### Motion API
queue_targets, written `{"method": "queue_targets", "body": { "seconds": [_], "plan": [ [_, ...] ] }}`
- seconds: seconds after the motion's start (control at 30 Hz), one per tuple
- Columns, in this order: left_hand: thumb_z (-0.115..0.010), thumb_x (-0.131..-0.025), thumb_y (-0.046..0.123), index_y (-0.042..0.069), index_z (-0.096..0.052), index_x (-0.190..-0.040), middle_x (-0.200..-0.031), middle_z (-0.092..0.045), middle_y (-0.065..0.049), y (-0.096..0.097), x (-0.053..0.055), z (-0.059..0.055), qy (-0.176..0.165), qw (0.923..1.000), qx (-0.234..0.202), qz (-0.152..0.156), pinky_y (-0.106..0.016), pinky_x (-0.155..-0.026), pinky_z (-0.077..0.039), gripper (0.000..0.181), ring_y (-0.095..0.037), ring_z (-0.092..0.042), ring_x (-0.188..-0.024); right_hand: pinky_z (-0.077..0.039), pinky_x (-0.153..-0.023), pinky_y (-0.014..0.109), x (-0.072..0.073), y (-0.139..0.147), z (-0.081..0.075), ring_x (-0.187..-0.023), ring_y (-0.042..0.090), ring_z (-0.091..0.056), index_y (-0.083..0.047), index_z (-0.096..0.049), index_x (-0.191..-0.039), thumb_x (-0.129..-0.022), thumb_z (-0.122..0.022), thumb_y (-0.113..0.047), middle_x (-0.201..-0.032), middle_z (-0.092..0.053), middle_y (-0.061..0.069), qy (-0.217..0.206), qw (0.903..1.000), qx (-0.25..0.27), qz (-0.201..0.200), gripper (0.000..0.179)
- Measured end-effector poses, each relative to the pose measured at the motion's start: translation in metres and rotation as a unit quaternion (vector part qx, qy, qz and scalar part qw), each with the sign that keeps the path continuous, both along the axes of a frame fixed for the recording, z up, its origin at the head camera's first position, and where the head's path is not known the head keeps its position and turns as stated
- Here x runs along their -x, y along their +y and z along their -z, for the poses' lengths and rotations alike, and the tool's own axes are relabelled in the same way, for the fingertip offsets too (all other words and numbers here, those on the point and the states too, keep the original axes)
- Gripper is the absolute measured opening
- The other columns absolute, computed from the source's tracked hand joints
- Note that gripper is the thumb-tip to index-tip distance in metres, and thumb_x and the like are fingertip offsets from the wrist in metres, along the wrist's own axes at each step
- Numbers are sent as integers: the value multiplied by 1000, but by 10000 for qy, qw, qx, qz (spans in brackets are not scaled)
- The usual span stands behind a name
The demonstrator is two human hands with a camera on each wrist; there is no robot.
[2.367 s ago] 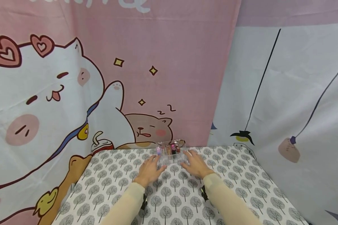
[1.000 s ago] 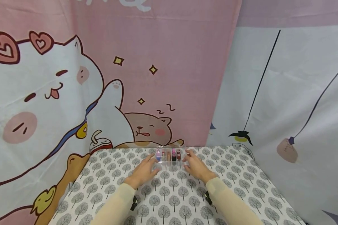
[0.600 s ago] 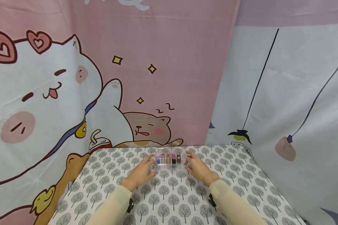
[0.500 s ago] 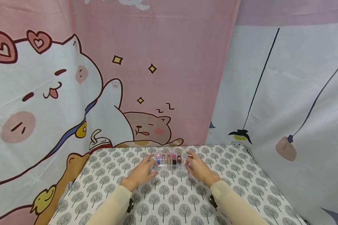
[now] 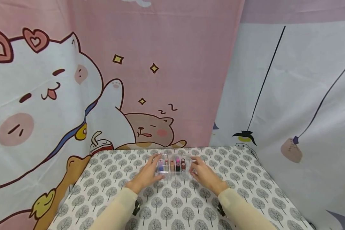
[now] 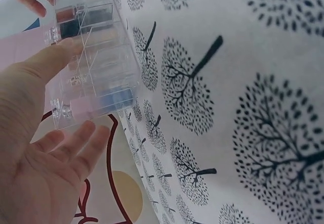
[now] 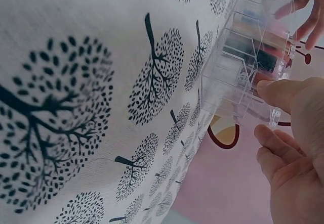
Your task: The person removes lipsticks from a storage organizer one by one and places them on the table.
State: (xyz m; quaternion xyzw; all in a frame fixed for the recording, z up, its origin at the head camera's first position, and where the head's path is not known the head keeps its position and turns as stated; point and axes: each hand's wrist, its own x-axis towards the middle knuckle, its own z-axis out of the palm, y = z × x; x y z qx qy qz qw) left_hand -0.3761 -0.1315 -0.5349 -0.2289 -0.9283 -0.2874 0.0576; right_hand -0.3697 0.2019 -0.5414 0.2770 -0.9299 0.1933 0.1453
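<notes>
Left hand [image 5: 146, 174] and right hand [image 5: 206, 175] flank a clear organizer [image 5: 169, 172] of tubes [image 5: 178, 166], fingers loosely spread. Can't tell about contact tbh.

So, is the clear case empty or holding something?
Not empty: several coloured tubes show through the clear case, with a pink-and-blue one at one end. Whether it is completely full, I cannot tell.
</notes>
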Motion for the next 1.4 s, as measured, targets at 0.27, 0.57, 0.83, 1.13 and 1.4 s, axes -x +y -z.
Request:
{"method": "queue_targets", "body": {
  "seconds": [0.27,0.57,0.83,1.13,1.4],
  "plan": [
    [-100,-95,26,8,-31,-184,-188,-34,-23,3,0,1,-126,9997,-187,-35,-67,-128,-57,113,-49,-67,-148,-75,-96,39,-13,0,0,-124,35,-81,-15,-78,-101,-101,-88,-1,-166,-57,28,233,9997,-37,-87,17],
    [-102,-92,26,14,-34,-183,-183,-40,-21,-2,-5,-2,-314,9990,-295,110,-60,-117,-67,114,-41,-73,-142,-75,-97,39,-25,2,-2,-127,37,-81,-14,-78,-99,-100,-89,-2,-166,-58,27,329,9993,-96,-153,16],
    [-102,-91,30,12,-35,-182,-181,-44,-20,-4,-15,-2,-328,9989,-214,247,-57,-112,-70,114,-39,-73,-139,-75,-88,41,-40,3,-2,-133,39,-78,-20,-76,-95,-102,-89,-5,-165,-59,24,394,9991,-155,-54,21],
    [-102,-92,30,7,-34,-181,-174,-47,-18,-8,-28,-4,-439,9980,-197,410,-50,-113,-70,115,-33,-74,-132,-70,-75,26,-55,3,-4,-125,36,-80,-21,-76,-94,-100,-90,-6,-163,-60,23,282,9995,-89,-105,21],
    [-104,-89,28,2,-37,-178,-171,-47,-20,-8,-33,-6,-424,9970,-253,601,-47,-110,-71,114,-35,-73,-131,-72,-80,27,-65,6,-5,-125,36,-79,-23,-74,-94,-98,-91,-3,-159,-60,24,325,9993,7,-206,26]
  ]
}}
